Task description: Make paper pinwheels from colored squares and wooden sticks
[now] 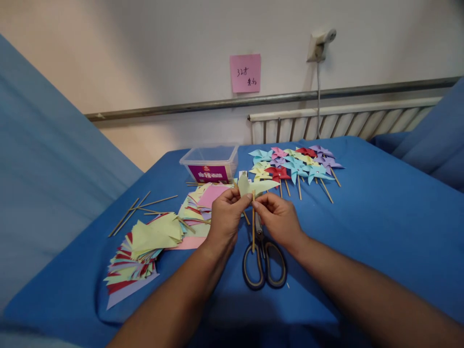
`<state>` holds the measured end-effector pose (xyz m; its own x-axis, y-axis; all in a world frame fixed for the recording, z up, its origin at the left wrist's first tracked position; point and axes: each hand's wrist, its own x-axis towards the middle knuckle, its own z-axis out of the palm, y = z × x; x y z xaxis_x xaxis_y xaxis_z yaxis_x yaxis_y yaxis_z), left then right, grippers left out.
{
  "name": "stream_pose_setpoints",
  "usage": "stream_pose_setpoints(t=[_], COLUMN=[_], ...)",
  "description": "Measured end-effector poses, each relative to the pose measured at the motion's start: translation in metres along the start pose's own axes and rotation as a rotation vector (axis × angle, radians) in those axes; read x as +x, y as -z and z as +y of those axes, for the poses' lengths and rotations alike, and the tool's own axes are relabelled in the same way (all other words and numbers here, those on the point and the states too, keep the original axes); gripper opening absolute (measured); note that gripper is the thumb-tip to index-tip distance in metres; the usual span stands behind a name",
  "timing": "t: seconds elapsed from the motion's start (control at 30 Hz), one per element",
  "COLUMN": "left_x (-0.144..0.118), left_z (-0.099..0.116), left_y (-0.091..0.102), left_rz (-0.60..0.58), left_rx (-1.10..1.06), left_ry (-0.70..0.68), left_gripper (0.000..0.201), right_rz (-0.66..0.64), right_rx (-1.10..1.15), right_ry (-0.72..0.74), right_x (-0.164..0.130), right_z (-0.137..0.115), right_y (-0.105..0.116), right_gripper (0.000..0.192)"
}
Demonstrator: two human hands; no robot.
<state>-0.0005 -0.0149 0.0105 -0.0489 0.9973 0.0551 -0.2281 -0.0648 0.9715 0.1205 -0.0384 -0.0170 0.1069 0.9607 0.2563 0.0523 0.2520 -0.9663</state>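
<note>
My left hand (225, 216) and my right hand (277, 217) meet above the blue cloth, both pinching a pale yellow paper pinwheel (258, 185) at the top of a thin wooden stick (253, 231). The stick hangs down between my hands, its lower end over the scissors (264, 263) lying on the cloth just below. The folded yellow paper sticks up and to the right from my fingertips.
Finished coloured pinwheels (297, 166) lie in a group behind my hands. Stacks of coloured paper squares (145, 244) spread to the left, with loose wooden sticks (139, 208) beyond. A clear plastic box (211, 163) stands at the back. A pink note (245, 73) hangs on the wall.
</note>
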Motion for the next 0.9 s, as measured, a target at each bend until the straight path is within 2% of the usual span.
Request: stream_pose_setpoints(t=[0.37,0.67,0.9], left_x=[0.0002,-0.0013,-0.0029], left_z=[-0.0008,0.0048,0.0077], left_y=[-0.0003,-0.0021,-0.0008], left_rz=[-0.072,-0.083,-0.081], left_rx=[-0.025,-0.027,-0.105], left_ry=[0.049,0.052,0.161], left_gripper=[0.029,0.025,0.026], right_rz=[0.013,-0.018,-0.047], right_rx=[0.032,0.022,0.059], right_ry=[-0.092,-0.065,-0.089], right_x=[0.0035,0.0031,0.0007], right_z=[-0.0002,-0.0044,-0.0093], right_y=[0.0009,0.0027,0.0036], right_gripper=[0.024,0.022,0.029])
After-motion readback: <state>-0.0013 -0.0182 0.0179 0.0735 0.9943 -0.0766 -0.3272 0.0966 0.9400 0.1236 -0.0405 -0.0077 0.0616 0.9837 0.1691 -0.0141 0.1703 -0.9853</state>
